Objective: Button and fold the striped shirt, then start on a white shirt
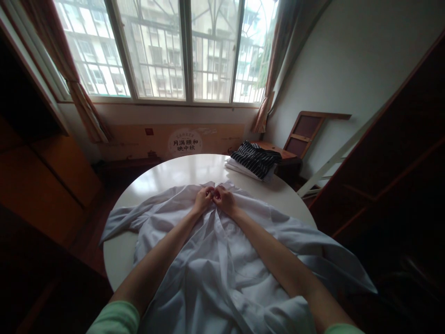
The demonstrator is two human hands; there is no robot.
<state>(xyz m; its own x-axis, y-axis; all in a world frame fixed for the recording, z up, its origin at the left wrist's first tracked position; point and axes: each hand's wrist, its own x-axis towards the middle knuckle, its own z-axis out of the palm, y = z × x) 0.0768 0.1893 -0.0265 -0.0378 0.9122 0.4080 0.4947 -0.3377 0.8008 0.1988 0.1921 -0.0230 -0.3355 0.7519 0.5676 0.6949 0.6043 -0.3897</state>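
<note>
A white long-sleeved shirt (194, 273) lies spread over the round table, its sleeves stretched out to both sides and its lower part hanging toward me. Both hands meet at the collar end, at the top of the front opening. My left hand (204, 197) is closed, pinching the shirt's edge. Right beside it, my right hand (224, 199) is closed on the fabric too, fingertips nearly touching the left ones. Whatever small part sits between the fingertips, such as a button, is too hidden to make out. Folds run down from the hands.
On the white round table (121, 257), a folded pile with a black striped garment (255, 157) on top sits at the back right. Behind it stand a wooden chair (306, 134) and a white ladder (327, 171). A printed box panel (139, 139) is below the barred window.
</note>
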